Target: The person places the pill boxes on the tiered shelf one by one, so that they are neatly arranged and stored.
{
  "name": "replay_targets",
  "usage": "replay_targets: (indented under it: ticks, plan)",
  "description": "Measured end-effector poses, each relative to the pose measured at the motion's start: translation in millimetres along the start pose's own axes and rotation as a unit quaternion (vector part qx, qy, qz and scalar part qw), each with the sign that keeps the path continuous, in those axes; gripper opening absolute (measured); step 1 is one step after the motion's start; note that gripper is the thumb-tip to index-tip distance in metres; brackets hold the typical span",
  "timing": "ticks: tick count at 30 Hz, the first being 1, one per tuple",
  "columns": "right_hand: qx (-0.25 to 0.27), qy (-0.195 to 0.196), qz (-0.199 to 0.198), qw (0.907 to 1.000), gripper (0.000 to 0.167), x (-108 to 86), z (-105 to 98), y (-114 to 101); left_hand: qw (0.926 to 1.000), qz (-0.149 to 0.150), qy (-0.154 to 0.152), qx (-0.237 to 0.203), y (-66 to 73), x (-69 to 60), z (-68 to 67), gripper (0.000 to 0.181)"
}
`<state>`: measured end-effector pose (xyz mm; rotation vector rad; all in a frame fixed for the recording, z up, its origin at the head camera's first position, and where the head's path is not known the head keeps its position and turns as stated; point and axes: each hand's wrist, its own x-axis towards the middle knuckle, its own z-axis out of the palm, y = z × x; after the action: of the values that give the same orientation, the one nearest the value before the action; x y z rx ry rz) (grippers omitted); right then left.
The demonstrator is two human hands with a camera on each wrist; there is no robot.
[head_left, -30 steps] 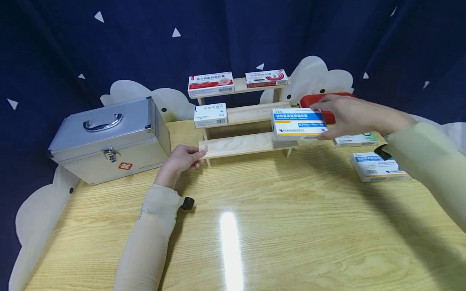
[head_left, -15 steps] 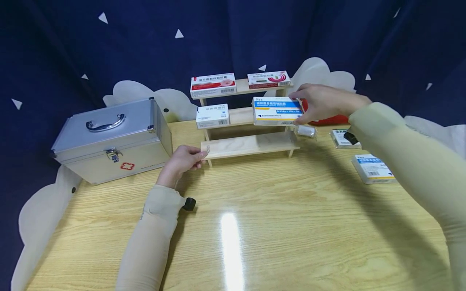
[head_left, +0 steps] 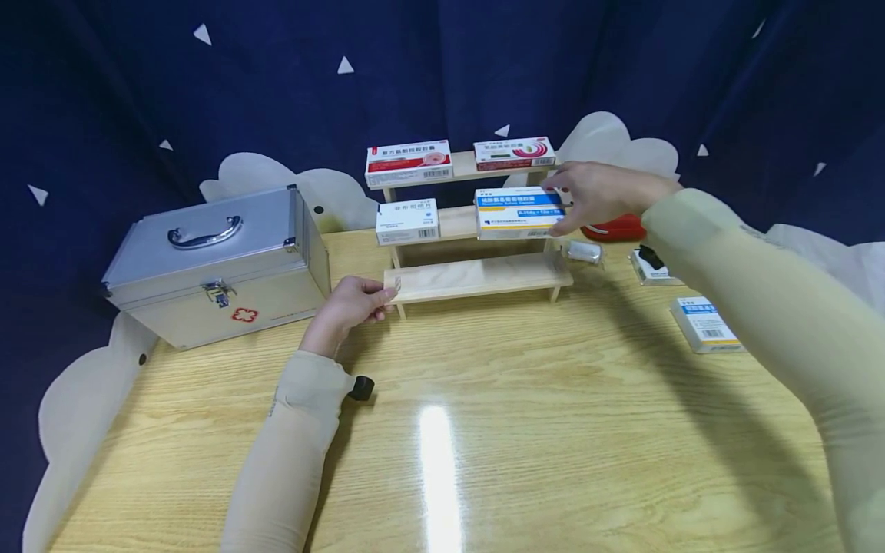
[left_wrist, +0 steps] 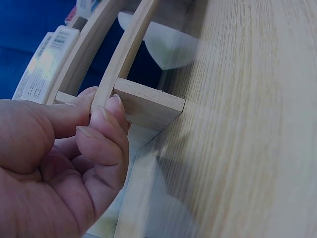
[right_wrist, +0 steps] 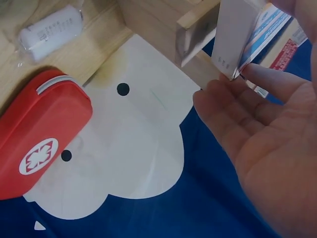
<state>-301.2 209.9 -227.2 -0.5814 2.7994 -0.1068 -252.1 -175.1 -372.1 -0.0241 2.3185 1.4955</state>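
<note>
A three-step wooden display rack stands at the back of the table. My left hand pinches the left end of its lowest step between thumb and fingers; the left wrist view shows this hand close up. On the middle step is a white, blue and orange medicine box, its right end held by my right hand. Seen from the right wrist, fingers and thumb sit around that box's end. A white medicine box lies left on the same step, and two red-and-white boxes occupy the top step.
To the left stands a silver first-aid case. Right of the rack are a wrapped white roll, a red zip pouch, a white-green box and another blue-and-white medicine box. A dark blue curtain hangs behind.
My right hand has carried the blue-and-white medicine box left and back from above the lowest step's right end onto the middle step. The left hand keeps its hold on the rack.
</note>
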Motion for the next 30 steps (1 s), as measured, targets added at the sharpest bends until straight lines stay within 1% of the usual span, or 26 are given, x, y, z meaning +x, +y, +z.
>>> replay_targets:
  ticks: [6,10,24,30]
  plan:
    - [0.015,-0.023,0.020,0.9994,0.089,5.3,1.8,3.0,1.0000,-0.001,0.001,0.000,1.3,-0.1,0.0,0.032]
    - [0.023,-0.034,0.026,0.9988,0.089,6.8,2.3,5.1,1.0000,0.003,0.000,0.001,2.0,-0.6,-0.5,0.033]
    - [0.045,-0.039,0.022,0.9980,0.089,10.4,2.9,9.8,1.0000,0.001,0.004,-0.003,1.1,-0.7,-0.2,0.030]
    - [0.051,-0.043,0.029,0.9973,0.091,10.8,2.4,9.4,1.0000,0.003,0.004,0.001,0.1,0.5,-0.3,0.030]
